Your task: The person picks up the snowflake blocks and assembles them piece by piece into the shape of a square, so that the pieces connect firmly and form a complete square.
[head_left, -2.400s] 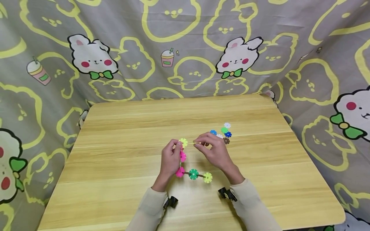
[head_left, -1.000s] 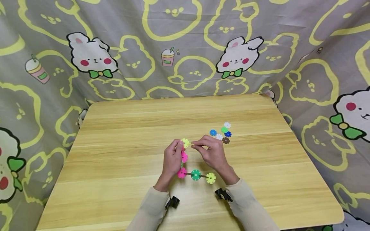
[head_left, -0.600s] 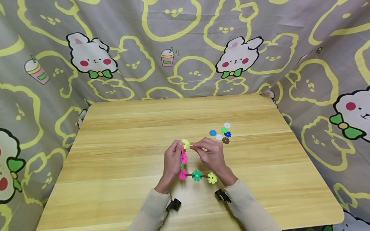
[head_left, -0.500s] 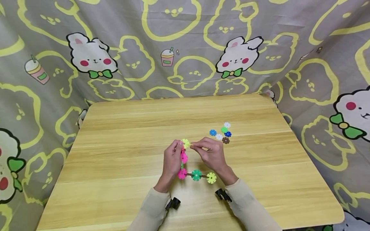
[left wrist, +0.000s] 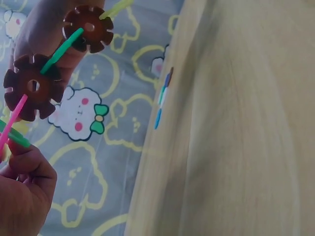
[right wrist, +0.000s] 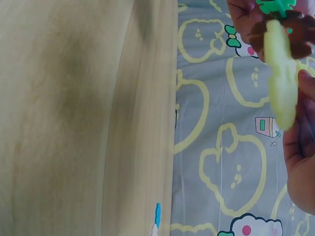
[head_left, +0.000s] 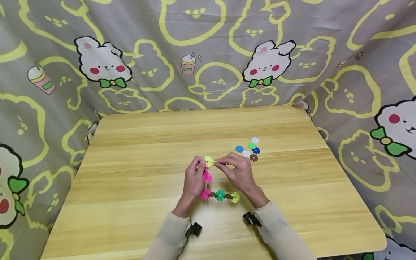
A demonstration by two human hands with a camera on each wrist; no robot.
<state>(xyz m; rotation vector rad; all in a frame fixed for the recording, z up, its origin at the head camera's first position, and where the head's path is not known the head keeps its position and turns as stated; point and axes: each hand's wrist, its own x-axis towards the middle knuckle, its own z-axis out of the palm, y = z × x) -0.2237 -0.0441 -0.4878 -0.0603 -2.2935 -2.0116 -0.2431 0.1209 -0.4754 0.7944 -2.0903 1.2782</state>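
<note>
My left hand [head_left: 194,180] pinches the upper end of a chain of notched plastic snowflake discs, at a yellow disc [head_left: 208,161]. The chain hangs from there through a pink disc [head_left: 207,177] to a lower pink disc [head_left: 205,194]. A row then runs right through a green disc [head_left: 220,195] to another yellow disc [head_left: 235,197]. Brown discs [left wrist: 33,87] link that row, their faces visible in the left wrist view. My right hand [head_left: 238,171] pinches a yellow disc edge-on, right at the upper yellow disc's rim; its fingertips hide most of it.
Several loose discs lie on the table behind my right hand: light blue [head_left: 239,148], white [head_left: 255,140], bright green [head_left: 252,145], dark blue [head_left: 256,150] and brown [head_left: 254,157]. The wooden table [head_left: 136,180] meets a patterned curtain [head_left: 208,47] behind.
My right hand has moved left, bringing its yellow disc from a gap up to the upper yellow disc. The lower row has since tilted, showing more of its brown discs.
</note>
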